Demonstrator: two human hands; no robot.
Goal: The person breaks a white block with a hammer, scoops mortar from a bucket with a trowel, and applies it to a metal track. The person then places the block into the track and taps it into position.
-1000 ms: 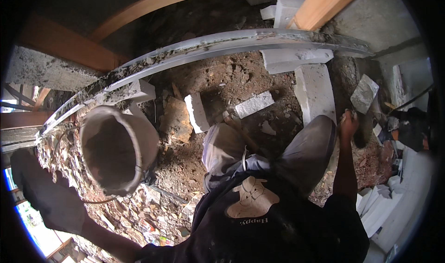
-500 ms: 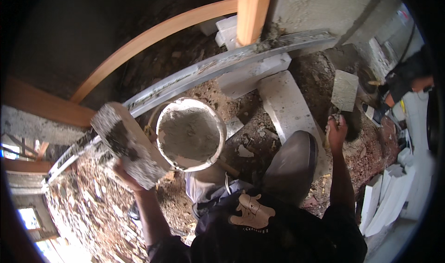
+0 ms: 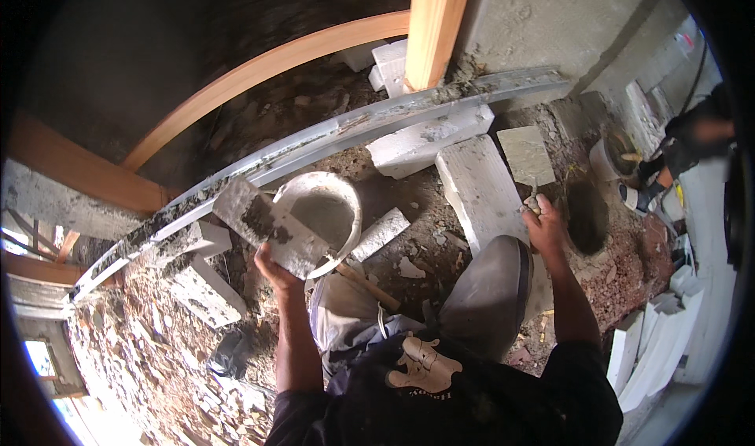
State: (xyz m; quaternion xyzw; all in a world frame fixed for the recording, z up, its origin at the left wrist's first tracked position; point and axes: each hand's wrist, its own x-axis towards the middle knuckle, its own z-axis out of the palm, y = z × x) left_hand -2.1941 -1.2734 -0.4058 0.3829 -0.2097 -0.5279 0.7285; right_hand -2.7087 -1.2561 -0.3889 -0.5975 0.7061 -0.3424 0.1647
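My left hand [image 3: 275, 271] grips a grey block [image 3: 296, 246] by its near edge. Dark, wet-looking mortar patches mark the block's upper face. The block is tilted and overlaps the near left side of a white bucket [image 3: 351, 202], hiding part of its rim; whether they touch I cannot tell. Grey mortar [image 3: 318, 214] shows inside the bucket. My right hand [image 3: 544, 227] is closed around the handle of a square-bladed trowel [image 3: 525, 155], whose flat blade carries a grey film and points away from me. Below the blade lies a large white block [image 3: 480, 182].
A metal channel [image 3: 338, 131] crosses beyond the bucket, with a wooden post [image 3: 435, 33] rising behind it. White blocks [image 3: 206, 291] and rubble cover the ground at left. A wooden handle [image 3: 370, 286] lies by my knees. Another person's leg [image 3: 659, 180] is at the far right, near a second bucket [image 3: 604, 161].
My left hand has brought the block rightward, nearer me, across the bucket's edge. My right hand has swung the trowel to the left, toward the large white block.
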